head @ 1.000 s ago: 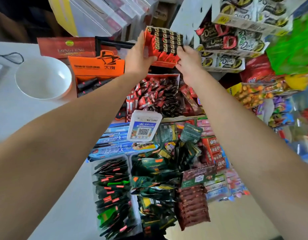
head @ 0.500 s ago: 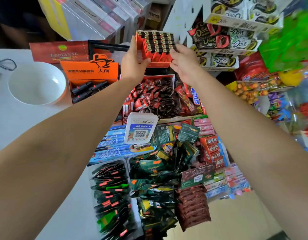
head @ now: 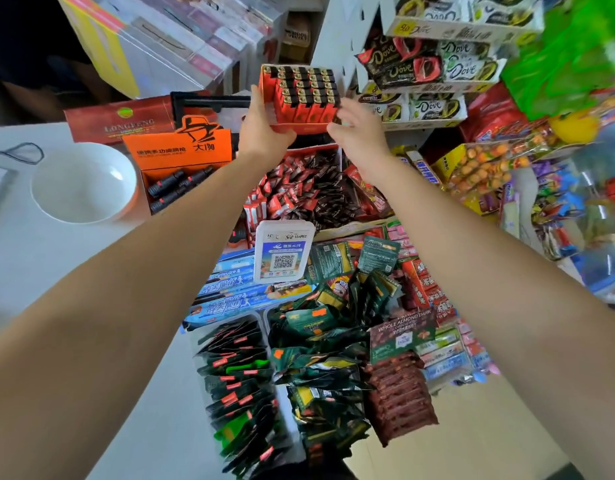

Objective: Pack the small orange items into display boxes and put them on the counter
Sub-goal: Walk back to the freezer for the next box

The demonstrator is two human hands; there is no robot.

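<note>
Hands, both bare, reach forward over the shop counter.

- Left hand: grasping the display box at its left lower corner, thumb lying up the left wall, fingers curled under the front lip.
- Right hand: released, fingers loosely spread just beside the box's right lower corner. The fingertips are blurred, so contact with the box cannot be told.
- Display box: orange-red card, tilted with its open face toward the person. It is packed with upright rows of orange lighters, black caps uppermost.
- Position of the box: at the far side of the counter, above a tray of loose red and dark sachets, between an orange torch box on the left and the Dove chocolate boxes on the right. Whether its base rests on anything cannot be told.
- Left of the torch box: a white bowl on the counter. Behind it lies a red LONGFENG carton.
- Nearer the person: a white QR code stand upright among blue bar wrappers. Heaped dark green packets lie below it.
</note>
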